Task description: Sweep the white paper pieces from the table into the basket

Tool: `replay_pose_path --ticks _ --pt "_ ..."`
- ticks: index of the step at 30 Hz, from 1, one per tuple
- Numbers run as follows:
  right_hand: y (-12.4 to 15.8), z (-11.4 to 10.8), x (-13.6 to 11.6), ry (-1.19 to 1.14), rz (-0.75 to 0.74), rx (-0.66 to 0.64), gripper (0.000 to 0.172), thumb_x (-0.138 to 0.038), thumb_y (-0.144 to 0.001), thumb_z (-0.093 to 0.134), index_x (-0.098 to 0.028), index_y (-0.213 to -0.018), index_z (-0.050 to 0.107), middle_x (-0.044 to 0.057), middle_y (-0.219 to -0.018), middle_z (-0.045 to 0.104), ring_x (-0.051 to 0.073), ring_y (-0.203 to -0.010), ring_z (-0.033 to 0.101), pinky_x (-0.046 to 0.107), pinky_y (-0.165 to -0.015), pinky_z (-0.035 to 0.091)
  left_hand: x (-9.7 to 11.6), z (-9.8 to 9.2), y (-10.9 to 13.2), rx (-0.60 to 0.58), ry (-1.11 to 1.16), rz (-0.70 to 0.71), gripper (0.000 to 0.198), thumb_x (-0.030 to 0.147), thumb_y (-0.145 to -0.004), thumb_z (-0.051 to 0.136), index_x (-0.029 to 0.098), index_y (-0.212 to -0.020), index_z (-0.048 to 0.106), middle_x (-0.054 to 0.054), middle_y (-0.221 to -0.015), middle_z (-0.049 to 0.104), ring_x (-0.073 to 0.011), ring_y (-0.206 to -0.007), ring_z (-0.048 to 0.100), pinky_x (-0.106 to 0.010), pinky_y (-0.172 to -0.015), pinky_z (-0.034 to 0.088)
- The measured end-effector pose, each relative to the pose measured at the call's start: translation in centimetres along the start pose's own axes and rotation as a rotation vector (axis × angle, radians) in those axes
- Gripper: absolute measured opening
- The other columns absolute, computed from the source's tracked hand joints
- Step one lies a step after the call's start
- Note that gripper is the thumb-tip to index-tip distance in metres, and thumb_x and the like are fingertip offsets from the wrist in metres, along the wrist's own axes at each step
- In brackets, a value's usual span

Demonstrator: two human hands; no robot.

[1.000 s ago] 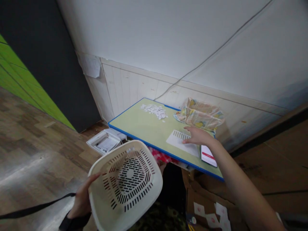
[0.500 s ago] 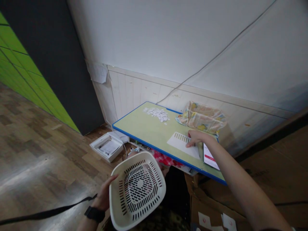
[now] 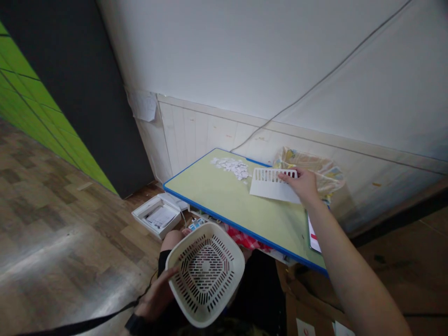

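My left hand (image 3: 161, 290) grips the left rim of a white slotted plastic basket (image 3: 206, 275), tilted over my lap with nothing inside it. My right hand (image 3: 301, 183) is closed on the upper right part of a flat white sheet with a row of slots (image 3: 269, 189) along its top edge. That slotted sheet is raised above the right part of the table. Left of it, a spread pile of small white pieces (image 3: 231, 167) lies on the tabletop; what they are is too small to tell.
The pale green table (image 3: 210, 191) has a blue edge. A fabric-lined basket (image 3: 315, 168) stands at its back right, and a phone or tablet (image 3: 314, 235) lies at the right. An open white box (image 3: 157, 217) sits on the floor. A cable (image 3: 301, 95) crosses the wall.
The slotted sheet, flat on the table before, has been lifted in my right hand and moved up and to the right. The white basket has shifted slightly right and turned a little.
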State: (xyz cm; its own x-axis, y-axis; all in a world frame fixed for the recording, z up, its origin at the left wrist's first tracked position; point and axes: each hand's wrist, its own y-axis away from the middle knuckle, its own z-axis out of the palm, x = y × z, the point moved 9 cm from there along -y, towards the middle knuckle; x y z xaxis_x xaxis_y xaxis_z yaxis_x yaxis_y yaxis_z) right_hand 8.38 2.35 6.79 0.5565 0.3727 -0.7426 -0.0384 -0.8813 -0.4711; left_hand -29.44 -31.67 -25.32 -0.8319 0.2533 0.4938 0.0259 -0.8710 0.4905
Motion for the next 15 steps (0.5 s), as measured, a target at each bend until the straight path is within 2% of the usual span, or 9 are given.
replay_pose_path --ticks 3,6,11,15 --pt "0.5 0.8 0.2 0.096 -0.013 0.283 0.036 -0.05 -0.072 0.079 -0.018 -0.086 0.071 0.003 -0.072 0.067 0.021 -0.068 0.057 0.034 -0.069 0.045 0.2 -0.6 -1.1 -0.018 -0.006 0.017 0.09 0.034 -0.087 0.076 0.016 -0.165 0.034 -0.017 -0.138 0.072 -0.0406 -0.139 0.057 -0.056 -0.122 0.036" --pt "0.5 2.6 0.7 0.12 0.016 0.416 0.029 -0.044 -0.076 0.075 -0.019 -0.089 0.071 0.004 -0.076 0.069 0.023 -0.072 0.059 0.036 -0.077 0.047 0.6 -1.4 -1.7 -0.013 -0.001 0.039 0.092 0.037 -0.088 0.075 0.021 -0.167 0.03 -0.014 -0.141 0.071 -0.0391 -0.143 0.053 -0.054 -0.124 0.034" --pt "-1.5 6.8 1.1 0.081 0.046 0.381 0.029 -0.04 -0.08 0.07 -0.018 -0.098 0.071 0.009 -0.09 0.074 0.026 -0.083 0.064 0.038 -0.084 0.049 0.3 -2.4 -2.3 -0.01 0.028 0.026 0.09 0.045 -0.087 0.075 0.022 -0.164 0.037 -0.013 -0.14 0.071 -0.0395 -0.148 0.047 -0.054 -0.127 0.028" --pt "-2.4 9.1 2.7 0.03 0.028 0.311 0.039 -0.035 -0.073 0.074 -0.016 -0.108 0.071 0.012 -0.103 0.076 0.027 -0.092 0.068 0.041 -0.09 0.052 0.2 -2.6 -2.7 -0.047 0.05 0.048 0.081 0.049 -0.091 0.07 0.025 -0.162 0.042 -0.011 -0.148 0.066 -0.038 -0.152 0.041 -0.053 -0.128 0.024"
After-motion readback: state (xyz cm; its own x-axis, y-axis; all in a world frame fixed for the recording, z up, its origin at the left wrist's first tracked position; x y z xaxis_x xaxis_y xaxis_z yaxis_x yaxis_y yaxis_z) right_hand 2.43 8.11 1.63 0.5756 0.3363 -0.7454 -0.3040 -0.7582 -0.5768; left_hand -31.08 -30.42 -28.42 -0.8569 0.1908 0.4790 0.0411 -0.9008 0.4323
